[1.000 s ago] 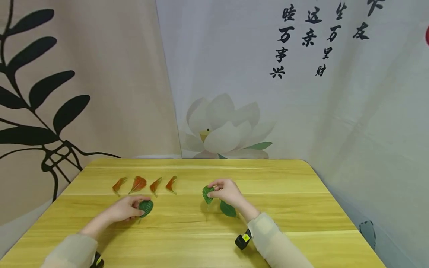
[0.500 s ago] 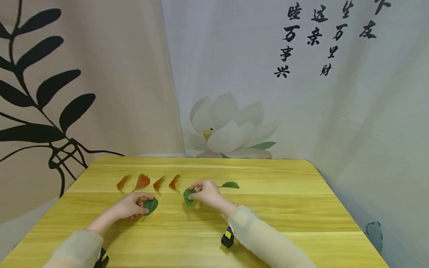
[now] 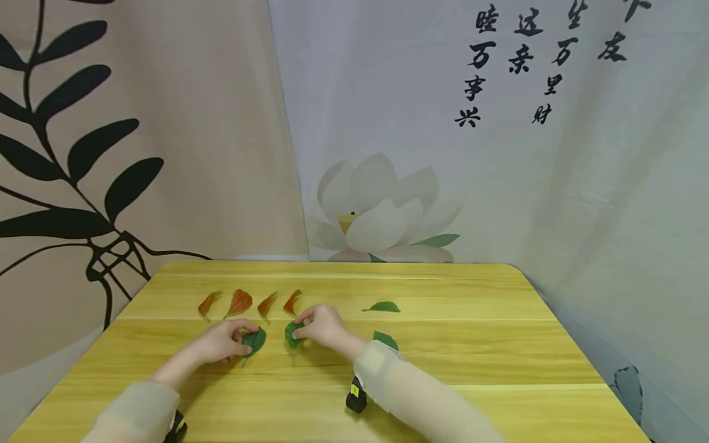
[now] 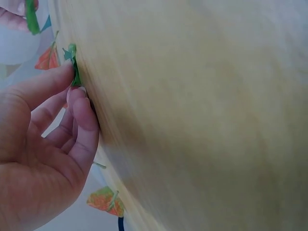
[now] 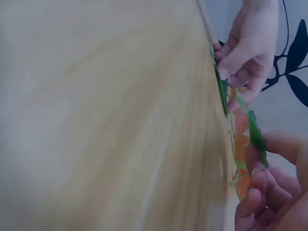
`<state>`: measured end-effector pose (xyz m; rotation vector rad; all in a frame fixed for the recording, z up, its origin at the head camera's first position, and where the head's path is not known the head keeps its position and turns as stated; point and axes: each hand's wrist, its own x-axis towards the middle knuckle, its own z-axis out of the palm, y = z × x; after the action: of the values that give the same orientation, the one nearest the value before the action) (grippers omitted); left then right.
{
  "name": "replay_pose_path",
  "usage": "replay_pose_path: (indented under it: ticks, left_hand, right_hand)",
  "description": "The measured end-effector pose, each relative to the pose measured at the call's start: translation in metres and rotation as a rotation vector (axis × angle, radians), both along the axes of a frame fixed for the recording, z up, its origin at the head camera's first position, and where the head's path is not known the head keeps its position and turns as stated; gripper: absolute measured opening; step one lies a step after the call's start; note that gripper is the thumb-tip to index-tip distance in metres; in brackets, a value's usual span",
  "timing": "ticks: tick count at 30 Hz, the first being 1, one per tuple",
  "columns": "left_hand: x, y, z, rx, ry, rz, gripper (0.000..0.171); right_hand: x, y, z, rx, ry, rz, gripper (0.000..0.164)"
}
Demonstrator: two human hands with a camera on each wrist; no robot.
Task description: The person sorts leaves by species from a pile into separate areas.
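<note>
My left hand point(image 3: 224, 341) pinches a green leaf point(image 3: 255, 341) between thumb and fingers, low over the table. Just to its right, my right hand point(image 3: 324, 326) pinches another green leaf point(image 3: 292, 336) by its edge, and a thin stem hangs below it. The left wrist view shows the left hand's leaf point(image 4: 75, 67) edge-on at the thumb tip. Seen from the right wrist, the right hand's leaf point(image 5: 256, 137) is also edge-on, with the left hand point(image 5: 250, 53) beyond it. A small gap separates the two leaves in the head view.
Several orange-red leaves point(image 3: 239, 303) lie in a row at the back left of the wooden table point(image 3: 471, 357). One green leaf point(image 3: 384, 306) lies at the back right; another green leaf point(image 3: 386, 339) is partly behind the right sleeve point(image 3: 399, 381). A printed curtain point(image 3: 221, 123) hangs behind.
My right hand has moved left with its leaf, toward the left hand, uncovering the green leaves on the right. The left hand has kept its leaf and hardly moved; the view has shifted slightly.
</note>
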<state>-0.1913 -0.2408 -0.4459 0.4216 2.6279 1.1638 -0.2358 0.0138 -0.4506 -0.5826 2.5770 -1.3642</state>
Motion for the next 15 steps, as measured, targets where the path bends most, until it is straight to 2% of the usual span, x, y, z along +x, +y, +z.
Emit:
replay_pose_path:
  ticks: [8,15]
  left_hand:
    - [0.000,0.003,0.004,-0.009,0.006,-0.018,0.041]
    - [0.000,0.002,0.005,-0.010,-0.015,-0.005,0.041]
  right_hand:
    - [0.004,-0.013,-0.007,0.059,-0.008,0.009,0.015]
    - [0.002,-0.020,-0.004,0.169,0.031,0.023,0.017]
